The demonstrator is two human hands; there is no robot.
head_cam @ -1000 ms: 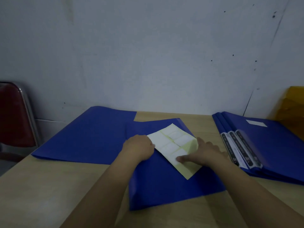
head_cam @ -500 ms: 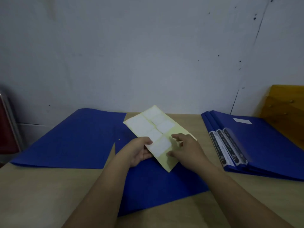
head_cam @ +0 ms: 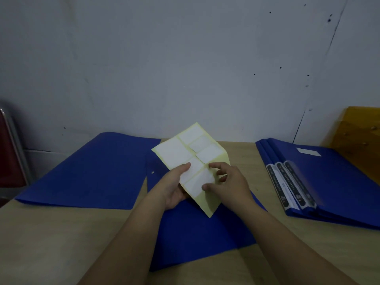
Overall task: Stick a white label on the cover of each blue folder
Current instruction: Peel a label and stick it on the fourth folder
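- Left hand (head_cam: 174, 188) gripped the label sheet (head_cam: 191, 161) from its left edge, thumb lying across the front, fingers hidden behind the backing.
- Sheet was yellow backing paper carrying white rectangular labels; it was held tilted, lifted above the table (head_cam: 41, 233), far corner pointing toward the wall (head_cam: 185, 58).
- Right hand (head_cam: 228, 182) was at the sheet's right edge, with thumb and forefinger curled and pinching at the lower white label (head_cam: 198, 183); whether the label's corner had lifted could not be told.
- Blue folder in the middle (head_cam: 205, 233) lay closed and flat on the table directly under both hands, no label visible on its exposed cover.
- Second blue folder at left (head_cam: 92, 171) lay flat, partly overlapped by the middle one, cover bare.
- Stack of blue folders at right (head_cam: 339, 182) lay well apart from the hands; the top one carried a white label (head_cam: 308, 151) near its far corner; spine tags faced the camera, print too blurred to read.
- Red chair (head_cam: 10, 151) stood at the left edge; a yellow object (head_cam: 362, 132) sat behind the stack.
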